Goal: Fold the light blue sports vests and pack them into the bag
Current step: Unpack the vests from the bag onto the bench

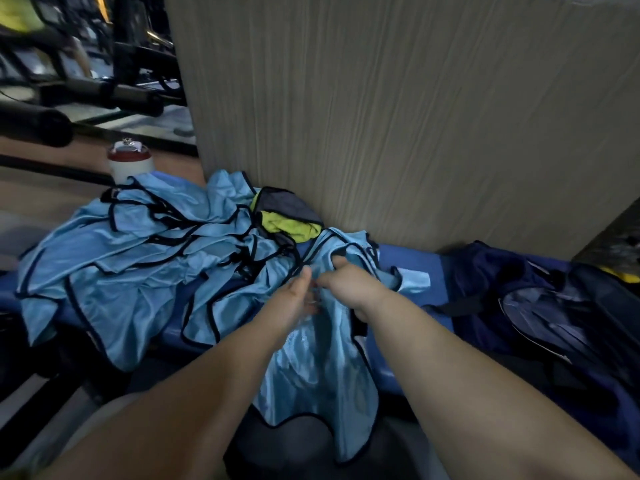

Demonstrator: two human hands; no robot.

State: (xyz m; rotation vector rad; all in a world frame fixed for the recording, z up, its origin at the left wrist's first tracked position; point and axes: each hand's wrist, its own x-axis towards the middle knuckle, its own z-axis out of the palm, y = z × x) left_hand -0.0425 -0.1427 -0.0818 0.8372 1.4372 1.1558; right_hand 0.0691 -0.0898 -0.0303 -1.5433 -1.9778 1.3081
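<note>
A heap of light blue sports vests [145, 258] with dark trim lies tangled on a blue bench [408, 268]. One light blue vest [318, 368] hangs from the bench edge toward me. My right hand [346, 282] grips its upper part, fingers curled into the cloth. My left hand [294, 296] is right beside it, fingers extended along the same vest, touching the fabric. A dark navy bag [540, 306] lies on the bench to the right, its opening not clearly visible.
A grey and yellow-green cloth [287, 216] sits behind the heap against a tall grey panel [398, 116]. A white bottle with a red lid [130, 162] stands at the left. Black gym equipment [86, 88] fills the far left background.
</note>
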